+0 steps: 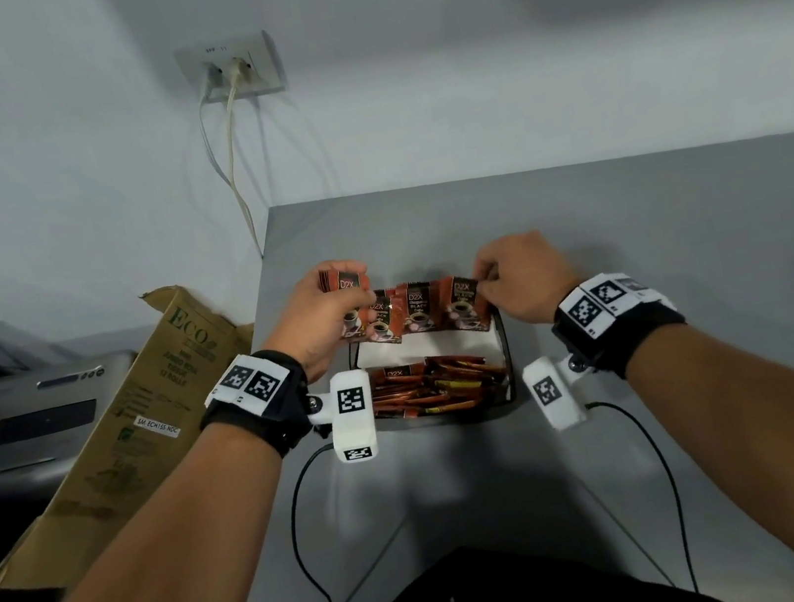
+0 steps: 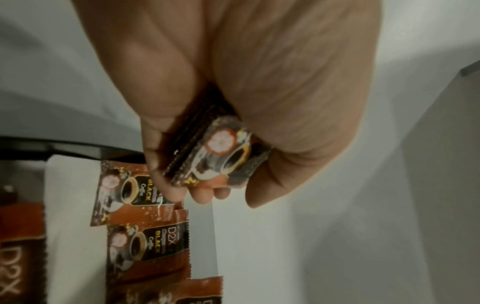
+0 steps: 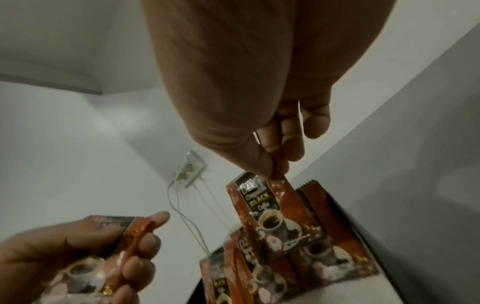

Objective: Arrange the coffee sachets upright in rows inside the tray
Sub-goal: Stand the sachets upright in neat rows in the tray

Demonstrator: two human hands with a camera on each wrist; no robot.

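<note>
A black tray (image 1: 505, 351) lined with white paper sits on the grey table. Orange-and-black coffee sachets (image 1: 418, 309) stand upright in a row along its far side. Several more sachets (image 1: 442, 387) lie loose in its near part. My left hand (image 1: 329, 311) grips a stack of sachets (image 2: 207, 156) above the tray's far left corner. My right hand (image 1: 500, 279) pinches the top edge of the rightmost standing sachet (image 3: 267, 207), thumb in front and fingers behind. The same left hand with its stack (image 3: 109, 253) shows in the right wrist view.
A cardboard box (image 1: 144, 424) leans at the table's left edge, beside a grey machine (image 1: 40, 425). A wall socket (image 1: 233, 69) with two cables hangs behind. Black wrist cables (image 1: 305, 523) trail over the near table. Bare grey table (image 1: 660, 233) spreads to the right.
</note>
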